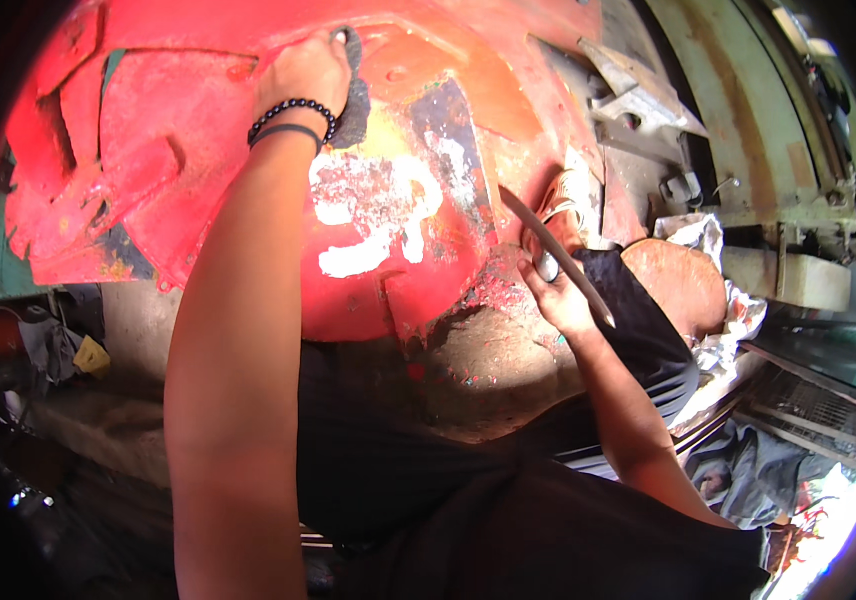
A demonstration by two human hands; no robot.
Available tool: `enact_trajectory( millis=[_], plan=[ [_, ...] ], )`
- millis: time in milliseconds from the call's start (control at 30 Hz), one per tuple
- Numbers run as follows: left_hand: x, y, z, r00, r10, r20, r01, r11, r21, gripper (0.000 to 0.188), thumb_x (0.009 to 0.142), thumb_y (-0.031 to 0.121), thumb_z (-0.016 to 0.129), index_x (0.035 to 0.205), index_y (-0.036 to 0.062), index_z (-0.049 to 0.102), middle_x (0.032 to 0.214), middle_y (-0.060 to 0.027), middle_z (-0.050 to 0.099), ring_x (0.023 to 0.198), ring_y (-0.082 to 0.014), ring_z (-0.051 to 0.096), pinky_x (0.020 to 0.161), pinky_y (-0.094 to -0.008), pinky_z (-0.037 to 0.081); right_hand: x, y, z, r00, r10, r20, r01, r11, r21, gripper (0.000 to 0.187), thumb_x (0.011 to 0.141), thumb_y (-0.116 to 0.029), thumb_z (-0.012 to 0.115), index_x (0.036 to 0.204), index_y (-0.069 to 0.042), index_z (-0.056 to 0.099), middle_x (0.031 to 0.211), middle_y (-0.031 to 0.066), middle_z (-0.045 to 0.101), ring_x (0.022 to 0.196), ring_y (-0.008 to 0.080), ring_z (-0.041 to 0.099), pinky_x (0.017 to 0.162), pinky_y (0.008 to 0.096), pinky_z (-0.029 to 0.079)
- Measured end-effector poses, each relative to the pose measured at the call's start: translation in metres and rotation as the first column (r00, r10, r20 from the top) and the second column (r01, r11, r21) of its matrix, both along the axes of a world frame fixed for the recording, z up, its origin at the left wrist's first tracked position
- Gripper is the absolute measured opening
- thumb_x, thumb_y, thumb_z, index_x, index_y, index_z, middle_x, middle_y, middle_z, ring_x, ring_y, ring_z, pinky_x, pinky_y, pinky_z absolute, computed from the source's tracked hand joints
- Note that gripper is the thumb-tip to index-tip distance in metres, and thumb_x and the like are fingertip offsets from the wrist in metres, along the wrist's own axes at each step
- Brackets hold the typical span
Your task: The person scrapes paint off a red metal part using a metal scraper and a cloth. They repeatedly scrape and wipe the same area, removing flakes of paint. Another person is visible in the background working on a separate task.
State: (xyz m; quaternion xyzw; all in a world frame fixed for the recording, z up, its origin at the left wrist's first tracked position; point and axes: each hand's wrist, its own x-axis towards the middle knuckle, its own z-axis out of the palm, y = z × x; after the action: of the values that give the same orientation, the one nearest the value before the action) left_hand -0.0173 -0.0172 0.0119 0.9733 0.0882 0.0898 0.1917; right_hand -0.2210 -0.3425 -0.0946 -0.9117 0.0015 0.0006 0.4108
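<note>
My left hand (pixel 303 78) is at the far part of a large, dented red metal panel (pixel 368 310). Its fingers are closed over a dark grey piece (pixel 353 115), which looks like a cloth or pad and shows along the hand's right side. To the right of the panel's near edge, my right hand (pixel 560 298) grips a long, narrow, slightly curved metal bar (pixel 558 245). A silvery part (pixel 546 266) shows by its fingers. Between the hands, the panel carries a white smeared patch (pixel 363 255), bare dark metal and orange paint.
A brown shoe (pixel 570 195) stands at the panel's right edge. Farther right are a round brown board (pixel 676 285), crumpled foil (pixel 743 315) and a pale green metal beam (pixel 738 100). Paint flakes lie on the ground (pixel 488 370). A yellow piece (pixel 92 356) lies at left.
</note>
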Motion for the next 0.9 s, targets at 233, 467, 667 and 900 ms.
enact_trajectory(
  millis=[233, 467, 667, 900],
  plan=[
    [-0.003, -0.002, 0.004, 1.0, 0.007, -0.001, -0.007, 1.0, 0.019, 0.042, 0.099, 0.04, 0.038, 0.12, 0.0115, 0.059, 0.107, -0.0233, 0.066, 0.105, -0.0423, 0.061, 0.09, -0.0525, 0.048, -0.005, -0.024, -0.07, 0.979, 0.009, -0.203, -0.074, 0.946, -0.316, 0.019, 0.078, -0.015, 0.068, 0.089, 0.001, 0.068, 0.081, 0.0204, 0.067, 0.076, 0.0347, 0.068, 0.068, 0.0399, 0.052],
    [-0.002, -0.003, 0.002, 0.999, 0.032, 0.017, -0.032, 0.999, 0.017, 0.041, 0.099, 0.039, 0.038, 0.115, 0.0098, 0.061, 0.109, -0.0216, 0.067, 0.106, -0.0405, 0.062, 0.091, -0.0498, 0.048, -0.023, -0.037, -0.061, 0.955, -0.075, -0.288, -0.006, 0.963, -0.271, 0.024, 0.08, -0.018, 0.066, 0.097, 0.0, 0.067, 0.081, 0.0237, 0.066, 0.079, 0.0388, 0.067, 0.073, 0.0422, 0.052],
    [-0.006, -0.006, 0.006, 1.0, 0.02, 0.007, -0.021, 0.998, 0.056, 0.04, 0.099, 0.038, 0.039, 0.116, 0.0106, 0.061, 0.104, -0.0222, 0.067, 0.101, -0.0408, 0.064, 0.088, -0.0507, 0.05, 0.006, -0.015, -0.025, 0.998, 0.048, -0.049, -0.048, 0.999, 0.01, 0.009, 0.082, -0.009, 0.065, 0.083, 0.0, 0.063, 0.066, 0.0163, 0.057, 0.057, 0.0278, 0.055, 0.054, 0.0356, 0.047],
    [-0.003, -0.003, 0.006, 0.999, 0.022, 0.041, -0.025, 0.998, 0.066, 0.039, 0.099, 0.038, 0.039, 0.114, 0.0109, 0.062, 0.103, -0.0225, 0.067, 0.1, -0.0412, 0.064, 0.087, -0.0509, 0.05, -0.028, -0.035, -0.089, 0.959, -0.001, -0.283, -0.081, 0.957, -0.279, 0.022, 0.079, -0.019, 0.066, 0.092, -0.002, 0.067, 0.077, 0.024, 0.065, 0.078, 0.0361, 0.069, 0.068, 0.0433, 0.052]
  ],
)
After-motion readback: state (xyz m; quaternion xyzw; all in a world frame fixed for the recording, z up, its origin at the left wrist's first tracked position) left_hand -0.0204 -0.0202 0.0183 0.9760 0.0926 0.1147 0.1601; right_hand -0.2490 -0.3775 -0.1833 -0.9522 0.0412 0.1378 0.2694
